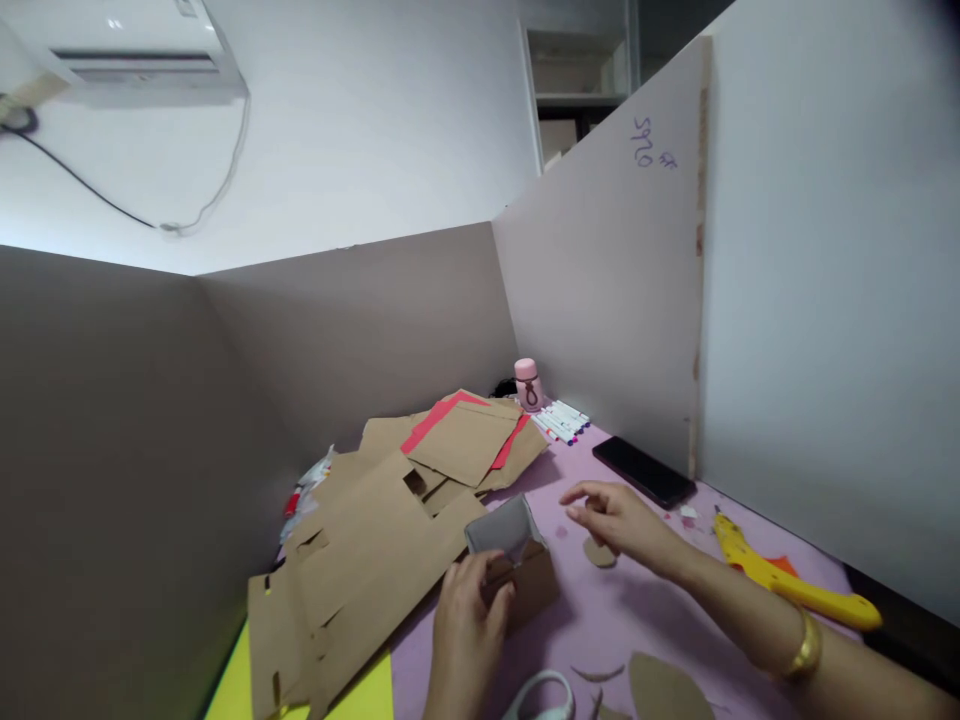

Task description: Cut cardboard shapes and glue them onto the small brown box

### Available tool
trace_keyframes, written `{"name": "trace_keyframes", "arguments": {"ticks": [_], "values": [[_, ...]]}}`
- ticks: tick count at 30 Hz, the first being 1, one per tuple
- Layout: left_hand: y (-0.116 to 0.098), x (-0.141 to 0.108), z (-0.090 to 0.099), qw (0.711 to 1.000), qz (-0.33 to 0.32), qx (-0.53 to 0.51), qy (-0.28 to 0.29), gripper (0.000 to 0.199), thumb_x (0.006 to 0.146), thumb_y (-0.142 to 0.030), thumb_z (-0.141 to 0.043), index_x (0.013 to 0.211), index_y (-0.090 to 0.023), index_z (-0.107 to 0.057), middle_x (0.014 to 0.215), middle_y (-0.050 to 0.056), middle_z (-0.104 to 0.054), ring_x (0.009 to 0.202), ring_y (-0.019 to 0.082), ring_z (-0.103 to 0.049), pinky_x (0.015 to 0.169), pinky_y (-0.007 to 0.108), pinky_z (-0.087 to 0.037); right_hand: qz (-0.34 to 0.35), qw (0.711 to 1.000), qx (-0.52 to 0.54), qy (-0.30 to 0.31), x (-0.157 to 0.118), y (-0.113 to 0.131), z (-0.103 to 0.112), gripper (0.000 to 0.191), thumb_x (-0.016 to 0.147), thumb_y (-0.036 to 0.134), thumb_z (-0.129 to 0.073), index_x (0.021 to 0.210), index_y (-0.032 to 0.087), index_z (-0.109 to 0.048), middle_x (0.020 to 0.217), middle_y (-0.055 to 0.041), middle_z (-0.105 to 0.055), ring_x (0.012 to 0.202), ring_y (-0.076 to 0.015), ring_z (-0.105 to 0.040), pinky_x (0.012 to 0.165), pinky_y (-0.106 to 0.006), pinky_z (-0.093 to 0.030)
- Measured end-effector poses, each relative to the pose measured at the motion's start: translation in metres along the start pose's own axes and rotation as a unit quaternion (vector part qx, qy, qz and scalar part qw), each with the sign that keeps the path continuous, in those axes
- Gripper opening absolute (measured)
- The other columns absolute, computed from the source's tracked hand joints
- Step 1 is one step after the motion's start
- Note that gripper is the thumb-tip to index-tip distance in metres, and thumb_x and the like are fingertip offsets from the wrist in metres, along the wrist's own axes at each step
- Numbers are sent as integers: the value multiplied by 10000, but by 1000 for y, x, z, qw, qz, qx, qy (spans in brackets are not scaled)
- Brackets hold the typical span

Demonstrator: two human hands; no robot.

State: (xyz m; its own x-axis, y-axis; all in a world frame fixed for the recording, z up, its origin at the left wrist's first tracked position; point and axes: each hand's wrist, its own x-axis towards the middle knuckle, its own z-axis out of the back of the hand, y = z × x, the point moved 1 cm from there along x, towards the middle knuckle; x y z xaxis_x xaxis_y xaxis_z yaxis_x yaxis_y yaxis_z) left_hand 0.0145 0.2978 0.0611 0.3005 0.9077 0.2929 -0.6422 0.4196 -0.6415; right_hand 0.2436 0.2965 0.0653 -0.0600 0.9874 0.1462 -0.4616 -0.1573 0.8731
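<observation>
A small brown cardboard box (pixel 531 590) with a grey panel (pixel 506 530) standing up at its far side rests on the pink tabletop. Around the near left edge of the box, my left hand (pixel 471 615) has its thumb and fingers closed on it. My right hand (pixel 619 520) hovers to the right of the box, fingers loosely bent and apart, holding nothing. Just under the right fingertips lies a small rounded cardboard piece (pixel 599 552).
Flat cardboard sheets (pixel 367 550) and red paper (pixel 439 420) cover the left. A pink bottle (pixel 528 387), markers (pixel 561 421), a black phone (pixel 643 470) and a yellow glue gun (pixel 787 580) lie right. Scissors handles (pixel 541 692) and cardboard scraps (pixel 667 690) are nearest. Grey partitions enclose the table.
</observation>
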Motion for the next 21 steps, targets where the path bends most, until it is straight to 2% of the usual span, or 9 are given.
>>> {"name": "trace_keyframes", "arguments": {"ticks": [4, 6, 9, 12, 15, 19, 21], "values": [[9, -2, -5, 999, -14, -1, -36, 466, 808, -235, -463, 1254, -99, -490, 1257, 177, -498, 1160, 291, -481, 979, 487, -383, -41, 994, -88, 45, -29, -29, 16, 139, 722, 232, -571, 717, 157, -688, 540, 28, -556, 460, -98, -460, 442, -200, -311], [11, -5, -7, 998, -25, 10, -65, 504, 827, -262, -464, 1304, -101, -437, 1277, 178, -440, 1137, 289, -481, 958, 481, -409, -54, 987, -137, 67, -48, -41, 15, 96, 645, 191, -628, 693, 175, -710, 587, 5, -612, 538, -130, -510, 506, -226, -315], [12, -12, -8, 992, -34, 30, -118, 531, 846, -309, -487, 1332, -120, -388, 1272, 164, -403, 974, 240, -541, 930, 470, -438, -80, 975, -192, 78, -71, -50, 10, 140, 606, 207, -661, 731, 186, -720, 668, -31, -658, 635, -184, -540, 562, -260, -294], [17, -19, -11, 987, -35, 44, -150, 553, 854, -363, -504, 1343, -155, -351, 1271, 149, -381, 891, 204, -564, 874, 442, -481, -102, 967, -216, 86, -84, -50, 2, 265, 513, 253, -735, 765, 185, -691, 751, -50, -665, 688, -223, -535, 575, -270, -261], [22, -25, -15, 989, -25, 39, -142, 569, 857, -370, -504, 1360, -185, -315, 1297, 150, -350, 925, 210, -580, 794, 402, -516, -115, 967, -212, 81, -90, -49, -8, 368, 430, 241, -767, 766, 179, -632, 793, -51, -627, 694, -224, -502, 579, -271, -232], [23, -32, -18, 991, -3, 19, -134, 544, 871, -339, -481, 1369, -210, -302, 1319, 147, -340, 895, 196, -584, 750, 383, -514, -124, 978, -148, 74, -92, -52, -16, 265, 449, 163, -677, 646, 197, -505, 712, -12, -548, 656, -179, -439, 566, -271, -221], [20, -39, -17, 988, 1, 13, -154, 523, 877, -343, -469, 1358, -199, -321, 1311, 149, -354, 896, 198, -573, 747, 384, -505, -134, 984, -82, 83, -89, -53, -16, 205, 504, 204, -617, 625, 211, -451, 620, 21, -494, 584, -147, -420, 527, -260, -240]]}}
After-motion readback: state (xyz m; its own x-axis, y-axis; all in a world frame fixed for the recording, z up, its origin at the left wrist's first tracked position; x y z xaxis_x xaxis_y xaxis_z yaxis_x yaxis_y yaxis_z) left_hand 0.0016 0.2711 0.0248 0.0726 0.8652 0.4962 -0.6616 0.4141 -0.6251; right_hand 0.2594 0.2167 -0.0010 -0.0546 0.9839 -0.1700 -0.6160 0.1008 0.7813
